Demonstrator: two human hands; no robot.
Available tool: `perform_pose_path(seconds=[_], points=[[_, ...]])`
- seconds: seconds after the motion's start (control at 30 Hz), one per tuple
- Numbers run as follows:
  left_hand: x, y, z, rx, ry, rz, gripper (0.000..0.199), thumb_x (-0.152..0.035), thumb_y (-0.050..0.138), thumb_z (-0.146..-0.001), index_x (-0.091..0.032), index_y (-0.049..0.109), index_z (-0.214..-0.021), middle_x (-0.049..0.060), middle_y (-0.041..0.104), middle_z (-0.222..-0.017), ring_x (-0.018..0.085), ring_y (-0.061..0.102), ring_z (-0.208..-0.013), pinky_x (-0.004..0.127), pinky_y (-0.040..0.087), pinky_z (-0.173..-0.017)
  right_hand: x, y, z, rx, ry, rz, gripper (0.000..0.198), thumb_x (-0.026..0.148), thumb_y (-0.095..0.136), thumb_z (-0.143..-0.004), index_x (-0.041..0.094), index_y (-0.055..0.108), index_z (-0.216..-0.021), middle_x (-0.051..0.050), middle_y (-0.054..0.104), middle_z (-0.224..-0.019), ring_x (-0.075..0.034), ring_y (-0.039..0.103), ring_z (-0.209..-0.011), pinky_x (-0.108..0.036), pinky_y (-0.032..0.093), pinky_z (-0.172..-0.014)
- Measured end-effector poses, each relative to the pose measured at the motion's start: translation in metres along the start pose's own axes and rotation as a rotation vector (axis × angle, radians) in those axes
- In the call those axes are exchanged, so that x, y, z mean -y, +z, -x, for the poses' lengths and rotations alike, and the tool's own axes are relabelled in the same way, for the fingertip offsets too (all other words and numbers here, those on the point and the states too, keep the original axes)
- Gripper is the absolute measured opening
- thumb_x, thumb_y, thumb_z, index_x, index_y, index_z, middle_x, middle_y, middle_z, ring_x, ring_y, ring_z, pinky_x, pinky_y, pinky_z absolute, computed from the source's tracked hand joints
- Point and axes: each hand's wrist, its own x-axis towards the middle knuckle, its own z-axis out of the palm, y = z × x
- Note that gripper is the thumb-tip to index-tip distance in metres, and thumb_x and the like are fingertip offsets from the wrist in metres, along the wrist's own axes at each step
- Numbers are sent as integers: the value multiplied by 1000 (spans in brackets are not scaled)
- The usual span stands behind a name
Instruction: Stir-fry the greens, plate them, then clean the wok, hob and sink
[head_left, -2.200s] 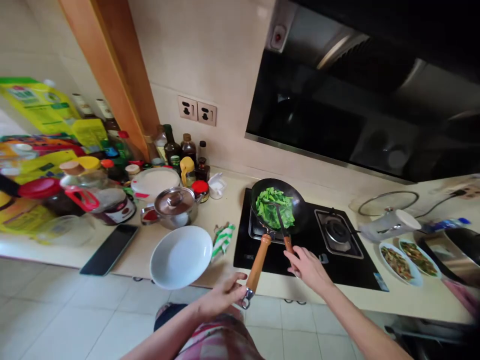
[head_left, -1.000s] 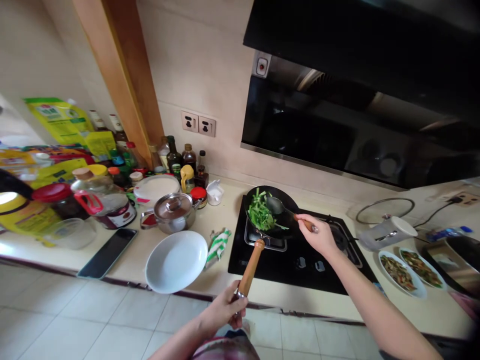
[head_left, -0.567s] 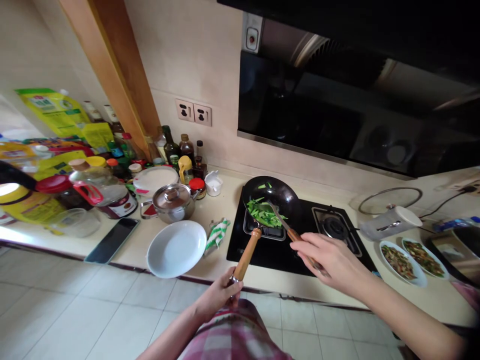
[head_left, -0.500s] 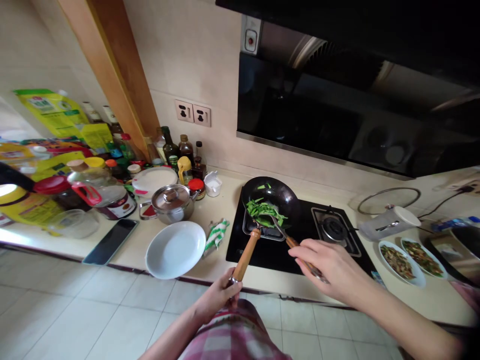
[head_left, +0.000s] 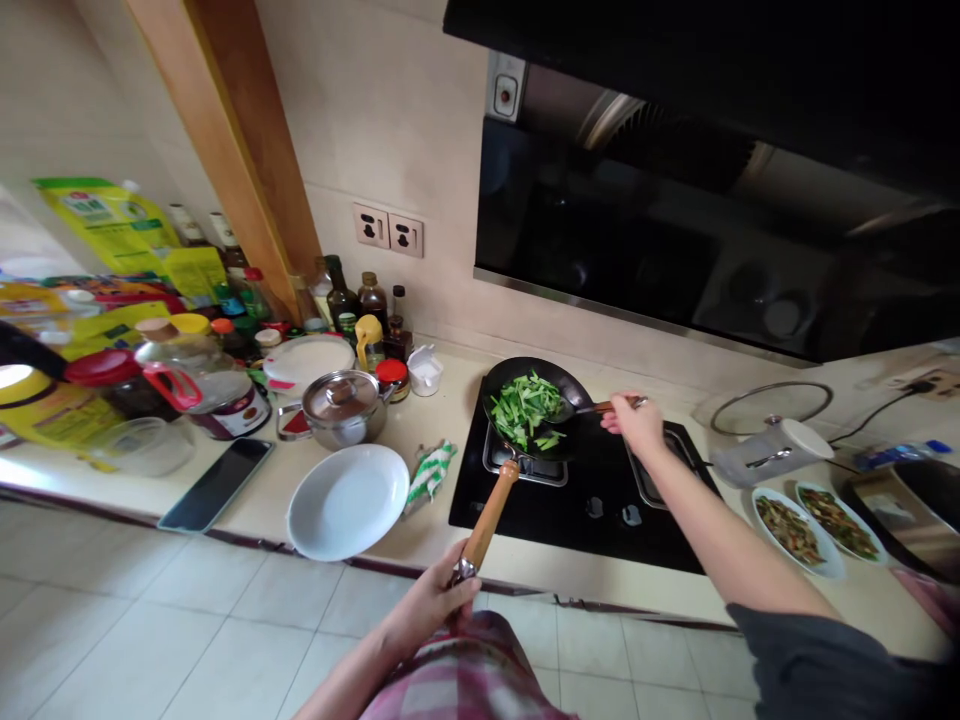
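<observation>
A dark wok (head_left: 581, 400) sits over the left burner of the black gas hob (head_left: 525, 515). Chopped green vegetables (head_left: 529, 405) lie in it, heaped toward its left and middle. My left hand (head_left: 448, 590) is wrapped round the end of the wok's wooden handle (head_left: 491, 515). My right hand (head_left: 634, 425), to the right of the wok, is closed on the wooden handle of a spatula (head_left: 592, 408). The spatula's metal head reaches into the wok at the right side of the greens and is partly hidden by them.
An oval white plate (head_left: 349, 505) and a green-striped cloth (head_left: 431, 475) lie left of the hob. Behind are a lidded steel pot (head_left: 345, 410) and several bottles. A phone (head_left: 217, 485) rests near the counter edge. Two dishes of cooked food (head_left: 799, 535) stand right. A black range hood (head_left: 645, 240) overhangs.
My right hand has moved up and away to the wok's right side, carrying the spatula round from the front. The greens have shifted and show more fully. My left hand keeps its grip.
</observation>
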Motion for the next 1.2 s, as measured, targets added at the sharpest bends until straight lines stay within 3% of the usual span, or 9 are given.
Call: perform_pose_path(seconds=[0.07,0.23,0.4,0.53,0.7,0.8,1.0,1.1,1.2], points=[[-1,-1,-1,-3,-1,-14,80,-57,66,-72,-13,36,-132,-6,51,-57,10,48,-47,23,33,-48,-2,12,11,61,-97,-1,25,34,49,-82,17,66,-90,-4,68,-65,-16,66,-57,-25,51,-54],[-2,-1,-2,-24,-38,-21,85,-59,68,-68,-11,37,-132,-4,53,-56,11,49,-48,25,35,-49,-1,12,23,89,-647,353,18,33,55,-82,28,70,-91,1,72,-85,-16,66,-70,-26,51,-66],[-3,1,-1,-60,-51,26,87,-58,69,-68,-12,36,-134,-5,52,-56,11,50,-48,24,34,-49,-30,37,22,141,-930,551,26,23,45,-89,22,67,-103,-5,68,-92,-15,64,-75,-25,50,-67],[-5,1,0,-68,-56,21,87,-57,70,-68,-11,37,-134,-5,52,-57,11,50,-49,24,35,-49,-26,9,61,369,-1137,581,28,18,42,-91,22,64,-107,-7,65,-95,-15,62,-83,-25,49,-71],[-5,-1,-1,-38,-51,18,86,-57,69,-69,-11,37,-135,-5,51,-58,10,48,-48,24,35,-49,16,-42,110,474,-1121,590,27,19,43,-89,24,65,-103,-4,64,-84,-12,59,-68,-22,44,-59],[-5,-1,0,-43,-38,9,86,-57,68,-70,-12,37,-136,-5,51,-57,10,47,-47,24,34,-48,13,-26,99,430,-1045,611,24,21,44,-89,23,66,-96,-2,64,-78,-12,58,-64,-22,43,-58],[-9,1,1,-73,-57,6,86,-57,69,-69,-13,39,-135,-5,50,-55,10,47,-48,24,35,-50,-35,20,35,193,-949,663,25,21,44,-90,23,66,-103,-4,65,-87,-13,61,-69,-22,45,-62],[-9,1,0,-77,-53,14,88,-58,69,-68,-14,38,-137,-6,49,-55,10,46,-48,23,34,-49,-41,14,41,270,-1045,696,24,18,45,-89,22,67,-100,-4,63,-83,-14,61,-72,-23,45,-64],[-8,-1,-2,-62,-61,18,94,-58,69,-67,-14,32,-141,-6,50,-55,10,46,-47,23,34,-48,-24,-18,77,390,-1083,669,25,15,46,-88,24,65,-101,-4,61,-82,-14,59,-74,-23,45,-63]])
